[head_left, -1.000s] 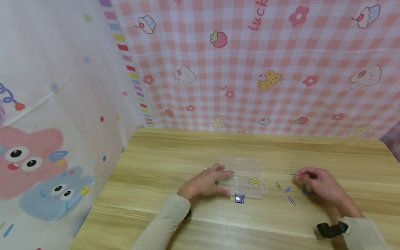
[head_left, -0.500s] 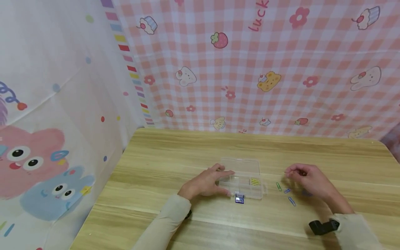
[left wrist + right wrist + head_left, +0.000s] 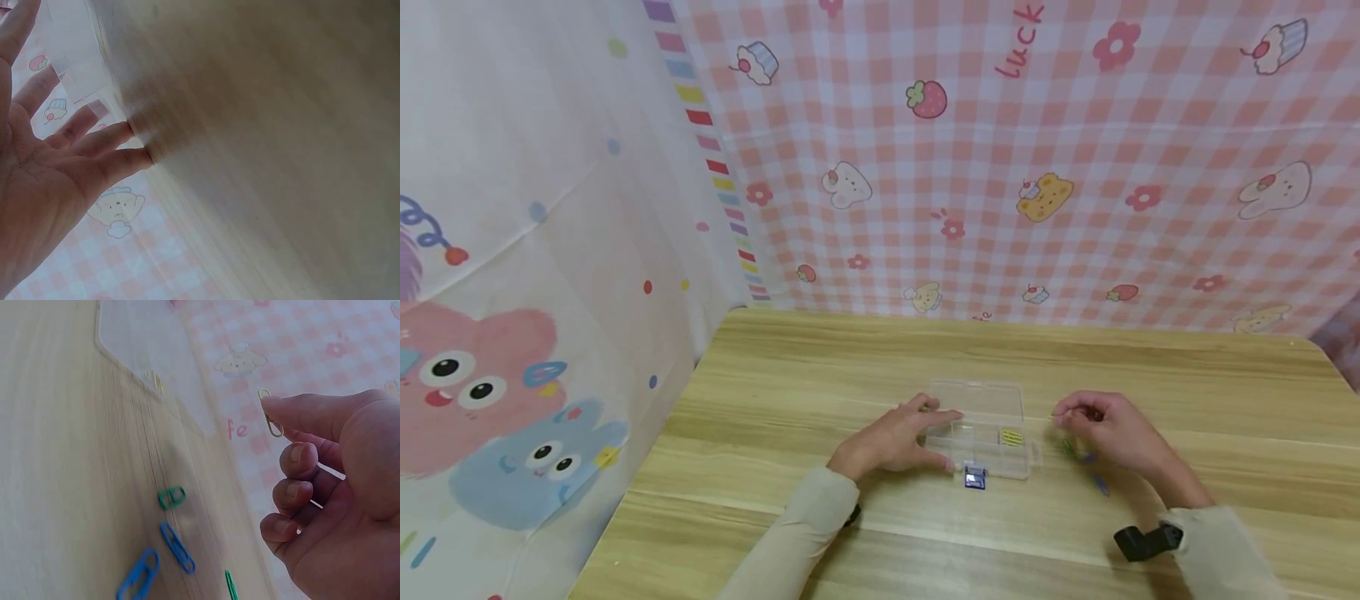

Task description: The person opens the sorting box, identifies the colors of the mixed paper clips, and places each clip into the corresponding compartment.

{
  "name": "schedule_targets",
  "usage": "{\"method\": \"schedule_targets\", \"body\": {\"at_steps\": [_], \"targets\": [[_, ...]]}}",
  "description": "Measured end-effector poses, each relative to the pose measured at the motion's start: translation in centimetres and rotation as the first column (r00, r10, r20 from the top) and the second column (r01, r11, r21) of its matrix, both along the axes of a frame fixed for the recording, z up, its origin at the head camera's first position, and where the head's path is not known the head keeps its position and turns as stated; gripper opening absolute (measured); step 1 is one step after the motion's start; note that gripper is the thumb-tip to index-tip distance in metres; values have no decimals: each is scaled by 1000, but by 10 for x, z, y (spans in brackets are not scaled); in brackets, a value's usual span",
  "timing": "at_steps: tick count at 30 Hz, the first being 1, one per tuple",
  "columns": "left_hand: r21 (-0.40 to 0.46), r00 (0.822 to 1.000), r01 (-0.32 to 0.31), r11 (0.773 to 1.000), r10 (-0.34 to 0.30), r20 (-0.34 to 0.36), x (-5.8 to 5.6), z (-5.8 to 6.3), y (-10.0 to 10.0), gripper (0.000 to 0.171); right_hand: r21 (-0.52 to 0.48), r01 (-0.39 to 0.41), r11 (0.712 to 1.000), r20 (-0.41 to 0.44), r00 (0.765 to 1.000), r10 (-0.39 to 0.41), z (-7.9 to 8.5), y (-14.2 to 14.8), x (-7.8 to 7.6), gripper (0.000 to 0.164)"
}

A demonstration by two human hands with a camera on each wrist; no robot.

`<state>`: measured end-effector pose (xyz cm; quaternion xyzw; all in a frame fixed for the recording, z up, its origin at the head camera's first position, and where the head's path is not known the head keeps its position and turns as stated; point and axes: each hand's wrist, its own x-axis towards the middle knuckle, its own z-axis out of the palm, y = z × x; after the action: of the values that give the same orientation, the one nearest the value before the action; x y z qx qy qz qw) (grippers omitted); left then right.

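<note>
Your right hand [image 3: 1105, 430] pinches the yellow paper clip [image 3: 269, 422] over the table [image 3: 820, 358], right of the clear box [image 3: 977, 400]; a light pinch seems best, as smooth, thin looped wire could swivel. Let your left hand [image 3: 893, 437], fingers spread at the box's left side, steady its thin, compartmented plastic.

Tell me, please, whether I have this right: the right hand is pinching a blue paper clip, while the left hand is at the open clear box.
Not quite: the paper clip that the right hand pinches is yellow, not blue, as the right wrist view shows. The left hand is indeed at the open clear box.
</note>
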<state>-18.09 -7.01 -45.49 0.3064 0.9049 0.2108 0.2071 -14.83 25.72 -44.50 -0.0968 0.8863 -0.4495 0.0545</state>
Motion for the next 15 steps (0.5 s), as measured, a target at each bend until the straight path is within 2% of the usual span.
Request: {"method": "schedule_targets", "body": {"at_steps": [7, 15], "targets": [[4, 1000, 5, 1000, -5, -2, 0, 0, 0, 75, 9, -13, 1000, 30, 999, 13, -1, -12, -4, 14], [1, 1000, 3, 1000, -3, -2, -1, -1, 0, 75, -28, -47, 998, 63, 997, 49, -2, -24, -6, 8]]}}
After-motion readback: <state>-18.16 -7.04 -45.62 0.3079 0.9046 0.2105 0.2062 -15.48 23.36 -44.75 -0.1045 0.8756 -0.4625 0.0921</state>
